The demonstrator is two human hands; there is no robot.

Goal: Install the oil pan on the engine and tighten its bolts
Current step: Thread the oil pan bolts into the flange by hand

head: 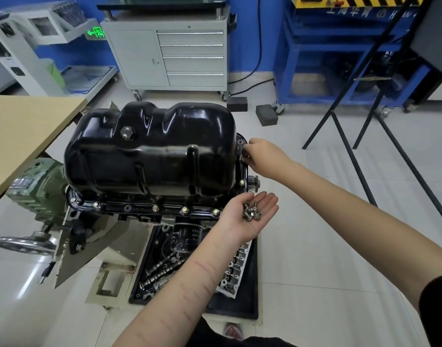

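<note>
The pan [149, 151] sits on the engine. Your right hand [261, 154] pinches a bolt at its right flange edge; your flat, open left hand [250, 216] cradles spare bolts [252, 211]. Thread it, then take another.

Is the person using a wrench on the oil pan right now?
No, the right hand works at the oil pan rim with bare fingers, while the left hand holds loose bolts in its palm.
</note>
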